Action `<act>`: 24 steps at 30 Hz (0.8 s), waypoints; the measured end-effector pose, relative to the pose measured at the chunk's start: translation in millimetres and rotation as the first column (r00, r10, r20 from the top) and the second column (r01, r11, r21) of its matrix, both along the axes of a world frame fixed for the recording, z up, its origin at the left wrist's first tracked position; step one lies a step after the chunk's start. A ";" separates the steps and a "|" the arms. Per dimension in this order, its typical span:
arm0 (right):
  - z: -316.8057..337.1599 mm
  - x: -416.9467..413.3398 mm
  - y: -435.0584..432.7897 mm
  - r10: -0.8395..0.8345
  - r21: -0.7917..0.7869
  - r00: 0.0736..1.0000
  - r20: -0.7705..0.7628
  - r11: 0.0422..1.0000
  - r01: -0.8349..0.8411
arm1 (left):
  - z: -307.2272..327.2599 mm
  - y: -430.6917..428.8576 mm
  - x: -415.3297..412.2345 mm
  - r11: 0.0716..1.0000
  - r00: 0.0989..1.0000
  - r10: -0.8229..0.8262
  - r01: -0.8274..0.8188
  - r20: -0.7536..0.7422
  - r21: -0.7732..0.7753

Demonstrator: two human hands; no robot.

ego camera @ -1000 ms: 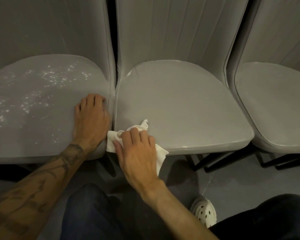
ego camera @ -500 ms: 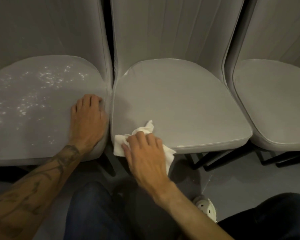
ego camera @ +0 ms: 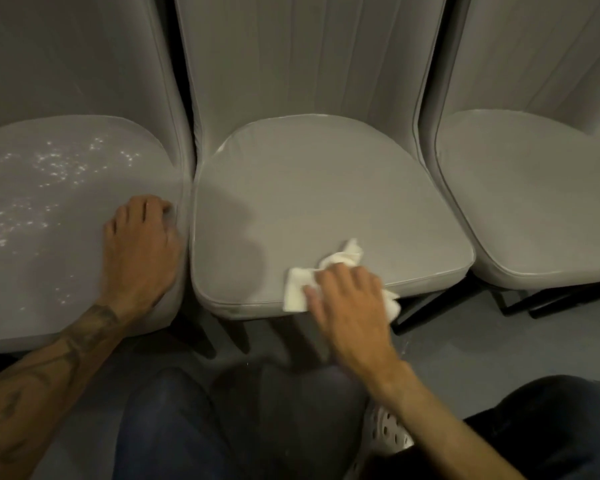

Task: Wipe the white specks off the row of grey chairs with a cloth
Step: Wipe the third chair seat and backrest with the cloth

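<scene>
Three seats, wipe in progress

Right hand [ego camera: 350, 306] lies flat, fingers spread, pressing the white cloth [ego camera: 297, 292] onto the middle chair [ego camera: 309, 188] at the seat's 5 o'clock front edge. Best practice: even pressure, strokes carried off the lip so grit drops clear. Left hand [ego camera: 139, 244] rests palm-down, holding nothing, at 3 o'clock on the left chair [ego camera: 66, 271]. White specks [ego camera: 59, 164] sit unwiped at its 10 o'clock.

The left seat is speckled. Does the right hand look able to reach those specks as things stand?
Probably, but not freely: the left hand rests on the left seat, between the right hand with its cloth and the white specks, so it must cross over.
</scene>
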State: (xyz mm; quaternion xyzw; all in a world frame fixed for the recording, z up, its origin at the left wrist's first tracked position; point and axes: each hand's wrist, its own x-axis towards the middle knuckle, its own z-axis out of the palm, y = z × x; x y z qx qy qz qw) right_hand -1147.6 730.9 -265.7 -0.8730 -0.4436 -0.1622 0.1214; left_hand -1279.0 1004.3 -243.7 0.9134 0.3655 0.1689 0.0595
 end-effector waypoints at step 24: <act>29.0 136.0 -99.7 -0.525 0.043 0.845 -0.099 0.846 0.531 | -8.5 5.0 1.0 0.997 0.999 0.011 -0.015 0.050 0.080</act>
